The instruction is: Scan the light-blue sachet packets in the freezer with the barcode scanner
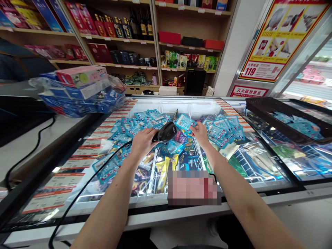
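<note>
Left of centre frame, my left hand is wrapped tight on the black scanner, nose aimed right. Just right of it, my right hand pinches a blue packet over the open freezer. I'd keep the packet flat and square to the scanner, barcode facing it, cord slack.

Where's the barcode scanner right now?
In the head view, the black barcode scanner sits centre frame in the left hand, over the open freezer, pointed at the blue packet in the right hand.

Both bare arms stretched forward, left hand fisted, right hand — fingers pinched.
</note>
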Available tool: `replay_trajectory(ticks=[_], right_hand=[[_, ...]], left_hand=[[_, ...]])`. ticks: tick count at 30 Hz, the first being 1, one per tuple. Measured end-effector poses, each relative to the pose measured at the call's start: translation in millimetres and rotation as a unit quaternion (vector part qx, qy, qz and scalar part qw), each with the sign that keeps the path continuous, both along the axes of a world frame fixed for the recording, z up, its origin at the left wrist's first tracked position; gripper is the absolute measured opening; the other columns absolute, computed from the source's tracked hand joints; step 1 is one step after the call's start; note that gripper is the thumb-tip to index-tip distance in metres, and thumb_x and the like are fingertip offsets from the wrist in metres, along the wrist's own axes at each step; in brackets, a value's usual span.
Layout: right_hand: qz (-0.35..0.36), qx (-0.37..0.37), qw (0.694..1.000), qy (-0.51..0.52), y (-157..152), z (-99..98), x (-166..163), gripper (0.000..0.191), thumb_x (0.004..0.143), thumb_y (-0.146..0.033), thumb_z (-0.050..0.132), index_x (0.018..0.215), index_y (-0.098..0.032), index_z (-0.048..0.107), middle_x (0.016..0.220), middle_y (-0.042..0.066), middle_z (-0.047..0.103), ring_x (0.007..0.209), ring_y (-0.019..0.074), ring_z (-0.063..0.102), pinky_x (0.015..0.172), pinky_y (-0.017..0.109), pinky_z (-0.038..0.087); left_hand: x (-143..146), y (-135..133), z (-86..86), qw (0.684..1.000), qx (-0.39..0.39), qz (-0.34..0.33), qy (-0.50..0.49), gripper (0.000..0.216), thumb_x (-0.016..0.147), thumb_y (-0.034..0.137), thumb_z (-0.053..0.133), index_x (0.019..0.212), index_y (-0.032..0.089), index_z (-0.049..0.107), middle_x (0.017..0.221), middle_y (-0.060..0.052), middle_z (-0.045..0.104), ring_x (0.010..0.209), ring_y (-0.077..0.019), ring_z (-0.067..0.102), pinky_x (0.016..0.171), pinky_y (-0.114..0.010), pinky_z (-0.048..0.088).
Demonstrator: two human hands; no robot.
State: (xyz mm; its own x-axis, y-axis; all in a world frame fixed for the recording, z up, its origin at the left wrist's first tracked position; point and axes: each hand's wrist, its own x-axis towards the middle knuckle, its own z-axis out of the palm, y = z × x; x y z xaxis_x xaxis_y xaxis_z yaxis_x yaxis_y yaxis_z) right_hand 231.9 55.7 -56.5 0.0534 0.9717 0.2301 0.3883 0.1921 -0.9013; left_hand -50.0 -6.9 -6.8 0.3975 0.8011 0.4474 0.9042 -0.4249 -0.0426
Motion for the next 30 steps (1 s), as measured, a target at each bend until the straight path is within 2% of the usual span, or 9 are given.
replay_trajectory(ticks=[8,10,13,17,20,24,30], right_hand=[[0.018,0.018,1.000,0.011,-0.7,-0.4,0.0,0.033,0.082,-0.047,0.051,0.102,-0.022,0.054,0.076,0.001,0.066,0.057,0.0168,0.063,0.053,0.029,0.050],[0.013,0.023,1.000,0.012,-1.9,0.2,-0.3,0.036,0.082,-0.047,0.050,0.106,-0.020,0.052,0.077,0.002,0.066,0.056,0.0166,0.062,0.052,0.028,0.049],[-0.040,0.039,0.998,-0.008,-5.9,2.6,-0.3,0.046,0.086,-0.046,0.045,0.123,-0.019,0.042,0.083,0.003,0.066,0.059,0.0170,0.063,0.056,0.028,0.049],[-0.139,0.080,0.983,-0.093,-12.6,7.7,2.2,0.048,0.090,-0.037,0.037,0.134,-0.018,0.033,0.088,0.005,0.065,0.074,0.0200,0.065,0.075,0.032,0.047],[-0.189,0.073,0.966,-0.162,-13.3,10.2,4.7,0.043,0.091,-0.032,0.034,0.130,-0.016,0.041,0.092,0.009,0.065,0.085,0.0238,0.062,0.084,0.036,0.044],[-0.219,0.065,0.950,-0.212,-10.1,9.0,6.7,0.042,0.089,-0.029,0.036,0.126,-0.013,0.049,0.107,0.016,0.061,0.101,0.0274,0.056,0.091,0.040,0.041],[-0.272,0.112,0.916,-0.271,-13.5,6.7,6.8,0.038,0.084,-0.027,0.048,0.119,-0.015,0.059,0.134,0.018,0.042,0.119,0.0325,0.041,0.096,0.045,0.039]], left_hand=[[1.5,1.3,-1.0,1.000,-0.001,-0.012,-0.005,0.037,0.082,0.036,0.056,0.116,0.021,0.056,0.102,-0.008,0.065,0.098,-0.0260,0.059,0.079,-0.036,0.044],[0.5,1.4,-0.3,1.000,0.002,-0.013,-0.003,0.037,0.082,0.035,0.056,0.116,0.022,0.056,0.103,-0.008,0.065,0.098,-0.0258,0.059,0.079,-0.035,0.043],[-4.7,0.7,2.1,1.000,0.017,0.001,0.010,0.035,0.082,0.034,0.056,0.115,0.022,0.056,0.102,-0.008,0.065,0.099,-0.0260,0.059,0.078,-0.035,0.043],[-17.2,-0.2,5.4,0.998,0.045,0.048,0.019,0.034,0.082,0.035,0.057,0.113,0.021,0.056,0.102,-0.008,0.064,0.098,-0.0270,0.059,0.077,-0.036,0.042],[-25.7,-0.3,6.2,0.995,0.044,0.087,0.018,0.032,0.082,0.035,0.056,0.112,0.022,0.056,0.103,-0.008,0.064,0.099,-0.0276,0.059,0.077,-0.036,0.042],[-30.3,-0.4,6.2,0.993,0.033,0.111,0.012,0.031,0.083,0.034,0.055,0.112,0.023,0.057,0.103,-0.009,0.064,0.101,-0.0288,0.058,0.078,-0.038,0.040],[-35.3,-2.0,4.7,0.989,0.056,0.138,0.007,0.031,0.082,0.034,0.055,0.111,0.024,0.058,0.099,-0.008,0.065,0.102,-0.0293,0.057,0.088,-0.043,0.036]])
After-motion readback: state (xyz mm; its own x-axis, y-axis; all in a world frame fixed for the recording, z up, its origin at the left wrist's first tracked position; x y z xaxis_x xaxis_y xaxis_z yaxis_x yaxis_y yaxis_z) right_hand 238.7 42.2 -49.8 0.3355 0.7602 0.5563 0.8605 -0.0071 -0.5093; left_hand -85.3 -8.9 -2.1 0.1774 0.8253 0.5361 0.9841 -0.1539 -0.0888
